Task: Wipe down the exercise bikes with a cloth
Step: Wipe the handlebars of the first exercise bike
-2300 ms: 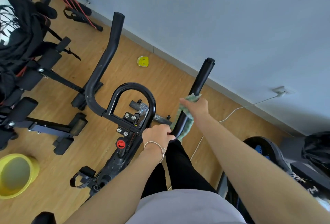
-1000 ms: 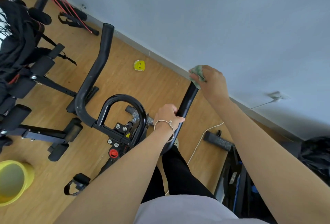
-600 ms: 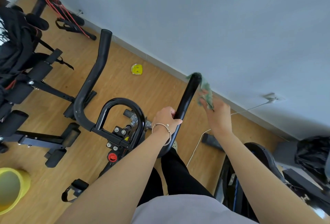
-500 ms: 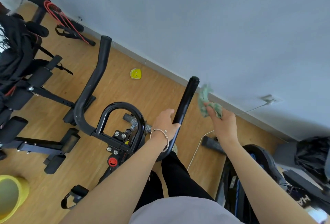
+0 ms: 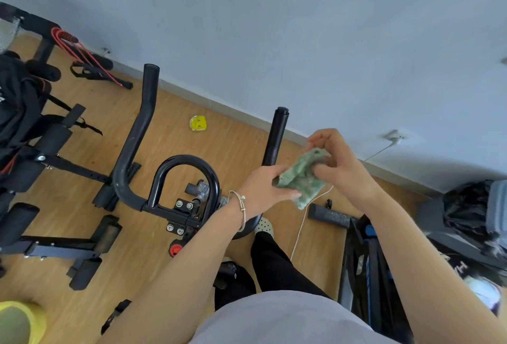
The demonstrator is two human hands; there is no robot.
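Green cloth is bunched in a two-handed grip in mid-air, with the left hand and right hand both pinching it. The right handlebar stands just beside the left hand and runs toward the wall. The left handlebar is well apart.

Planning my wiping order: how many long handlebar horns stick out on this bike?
2. The left horn curves up beside the centre loop; the right horn rises just left of the cloth, its base hidden behind the left hand. No others visible.
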